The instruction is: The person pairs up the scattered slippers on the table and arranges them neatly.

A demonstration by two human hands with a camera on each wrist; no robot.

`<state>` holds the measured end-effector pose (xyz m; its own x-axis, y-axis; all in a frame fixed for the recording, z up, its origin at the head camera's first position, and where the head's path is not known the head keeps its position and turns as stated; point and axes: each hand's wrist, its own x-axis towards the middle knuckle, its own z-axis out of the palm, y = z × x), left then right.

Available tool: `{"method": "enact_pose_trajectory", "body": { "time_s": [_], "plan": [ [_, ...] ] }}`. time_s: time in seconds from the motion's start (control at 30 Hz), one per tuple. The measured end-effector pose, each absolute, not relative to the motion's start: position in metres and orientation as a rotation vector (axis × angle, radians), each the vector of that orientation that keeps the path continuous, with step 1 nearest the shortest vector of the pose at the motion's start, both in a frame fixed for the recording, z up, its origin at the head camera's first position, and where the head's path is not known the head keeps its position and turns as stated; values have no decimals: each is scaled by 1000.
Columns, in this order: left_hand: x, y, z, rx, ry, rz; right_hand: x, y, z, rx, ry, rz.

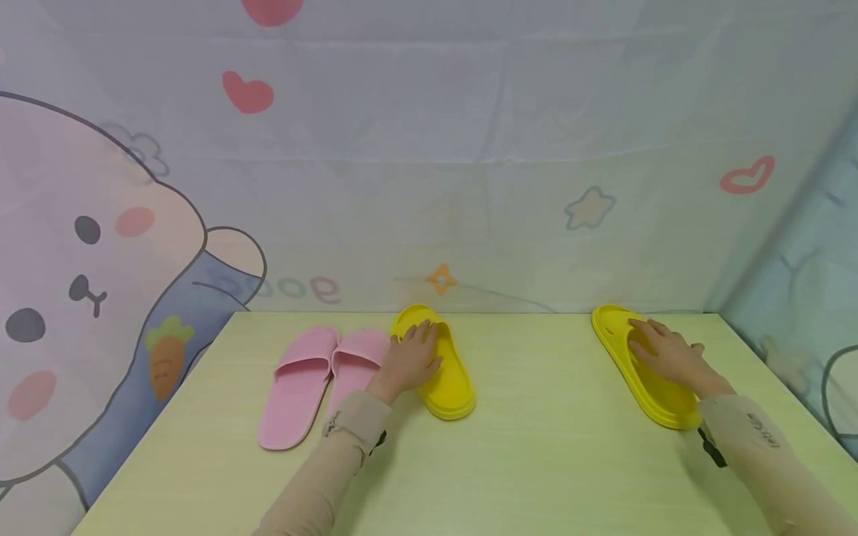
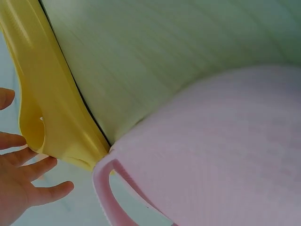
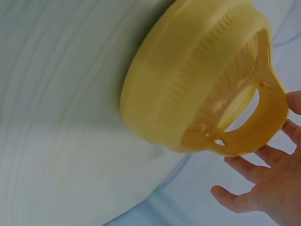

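Beside the pink slippers [image 1: 295, 402], left hand [image 1: 409, 359] spread — touching a yellow slipper [image 1: 450, 383]. Farther right, right hand [image 1: 673, 359] spread — touching another [image 1: 652, 388].

Before a printed cloth backdrop [image 1: 429, 112], on a flat pale table [image 1: 536, 476], two pink strapped slides [image 1: 291, 402] are set left, one yellow rounded slipper [image 1: 450, 383] just right of them, another yellow rounded slipper [image 1: 653, 391] far right.
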<state>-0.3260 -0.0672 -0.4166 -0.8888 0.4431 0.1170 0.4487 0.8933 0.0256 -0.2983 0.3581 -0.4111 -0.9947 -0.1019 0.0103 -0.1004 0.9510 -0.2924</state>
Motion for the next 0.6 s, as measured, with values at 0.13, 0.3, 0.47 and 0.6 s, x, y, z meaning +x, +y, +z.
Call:
{"method": "enact_pose_trajectory", "body": {
  "time_s": [0.13,0.3,0.47,0.6],
  "plan": [
    [-324,-68,-417,-722,-2969,-49,-298,358,-413,-157,3100,-431],
    [-320,-70,-417,-773,-2943,0,-295,356,-413,-206,3125,-360],
    [-320,-72,-417,-809,-2916,-2,-292,355,-410,-265,3155,-327],
    [-321,-72,-418,-833,-2906,-9,-294,354,-409,-260,3142,-340]
  ]
}}
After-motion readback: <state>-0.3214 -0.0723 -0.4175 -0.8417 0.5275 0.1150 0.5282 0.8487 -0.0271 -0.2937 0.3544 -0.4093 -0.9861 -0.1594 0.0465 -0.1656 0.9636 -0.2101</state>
